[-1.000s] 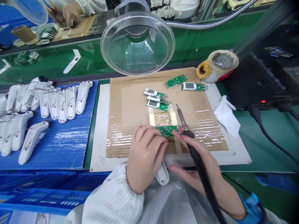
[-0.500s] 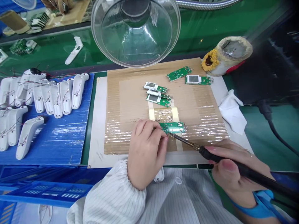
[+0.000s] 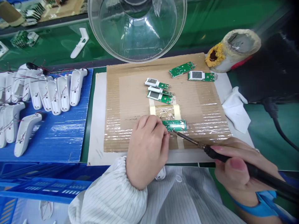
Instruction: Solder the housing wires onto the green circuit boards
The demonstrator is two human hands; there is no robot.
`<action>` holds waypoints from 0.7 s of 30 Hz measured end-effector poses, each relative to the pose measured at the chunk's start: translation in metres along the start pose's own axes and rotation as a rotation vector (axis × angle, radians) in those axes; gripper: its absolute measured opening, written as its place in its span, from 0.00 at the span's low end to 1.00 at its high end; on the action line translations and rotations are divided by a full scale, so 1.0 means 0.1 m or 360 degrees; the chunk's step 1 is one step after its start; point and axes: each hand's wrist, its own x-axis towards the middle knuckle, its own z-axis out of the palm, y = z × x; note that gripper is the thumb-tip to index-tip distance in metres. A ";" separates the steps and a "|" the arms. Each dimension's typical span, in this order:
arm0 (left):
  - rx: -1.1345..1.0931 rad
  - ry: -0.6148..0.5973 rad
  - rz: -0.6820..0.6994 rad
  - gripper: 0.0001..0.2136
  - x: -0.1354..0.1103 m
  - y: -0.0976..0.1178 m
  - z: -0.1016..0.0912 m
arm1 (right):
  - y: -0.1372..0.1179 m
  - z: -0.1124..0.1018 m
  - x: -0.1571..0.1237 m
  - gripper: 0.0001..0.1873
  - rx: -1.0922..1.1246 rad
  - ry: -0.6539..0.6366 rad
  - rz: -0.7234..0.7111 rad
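Note:
My right hand [image 3: 243, 171] is closed around the black handle of a soldering iron [image 3: 218, 154]. The iron's tip touches or nearly touches the lower edge of a green circuit board [image 3: 176, 125], lying on the cardboard [image 3: 130, 90]. My left hand [image 3: 148, 147] has its fingers pinched over the board's left end, which they hide. Whether a wire is also between these fingers I cannot make out. Behind the board is a taped brownish patch [image 3: 164, 111]. Further back lie several boards with small screens [image 3: 157, 95], and another board [image 3: 182, 69] shows its bare green side.
White curved housings [image 3: 78, 87] with thin wires cover the blue mat [image 3: 67, 133] at left. A clear funnel-shaped hood [image 3: 137, 46] hangs over the back. At right are a crusted holder with yellow sponge [image 3: 216, 55], a white tissue [image 3: 236, 109] and a black cable [image 3: 279, 124].
The whole view has shifted slightly. The soldering iron's tip stays by the board's lower edge, a little further from my left fingertips. My left hand keeps its pinch.

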 end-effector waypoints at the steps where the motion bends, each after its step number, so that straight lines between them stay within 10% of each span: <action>1: 0.0002 -0.0003 0.0002 0.07 0.00 0.00 0.00 | 0.02 0.03 0.01 0.11 0.0000 0.0094 -0.0096; 21: -0.0261 0.0466 0.0135 0.03 -0.11 -0.13 0.19 | 0.02 0.12 0.10 0.17 0.0121 -0.0096 -0.0210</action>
